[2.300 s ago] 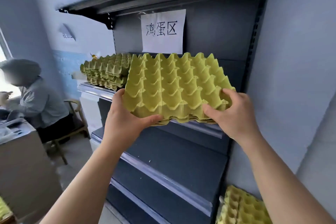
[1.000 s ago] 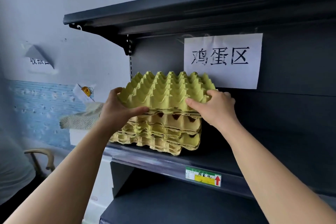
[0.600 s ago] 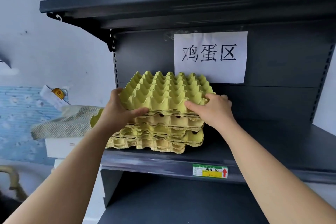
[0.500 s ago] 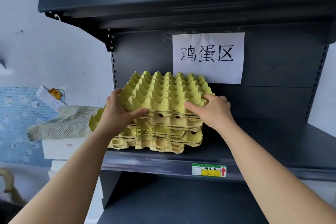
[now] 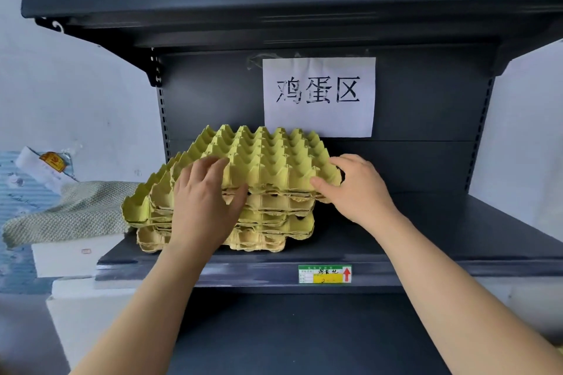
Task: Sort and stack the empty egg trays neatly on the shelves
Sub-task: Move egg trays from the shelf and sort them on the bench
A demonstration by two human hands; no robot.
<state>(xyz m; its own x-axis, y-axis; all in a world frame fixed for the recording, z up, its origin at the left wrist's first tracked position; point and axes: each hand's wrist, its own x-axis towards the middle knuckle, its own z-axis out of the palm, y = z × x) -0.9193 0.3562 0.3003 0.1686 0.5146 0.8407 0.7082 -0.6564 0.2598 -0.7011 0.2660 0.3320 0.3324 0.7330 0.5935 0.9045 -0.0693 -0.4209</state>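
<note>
My left hand [image 5: 207, 201] lies over the near left corner of the top egg tray [image 5: 268, 158]. The fingers [image 5: 210, 163] are slightly spread across its peaks and the thumb is tucked against the front rim, so the edge is pinched between them. My right hand [image 5: 356, 189] holds the near right corner, with the thumb along the front edge and the fingers curled round the side; their tips are hidden behind the tray. The tray sits on the stack of egg trays [image 5: 274, 216], whose lower layers are fanned out to the left. The stack stands on the left part of the dark shelf [image 5: 426, 240], below a paper sign [image 5: 318, 96] and above a green-yellow label [image 5: 324, 273] on the shelf's front lip.
</note>
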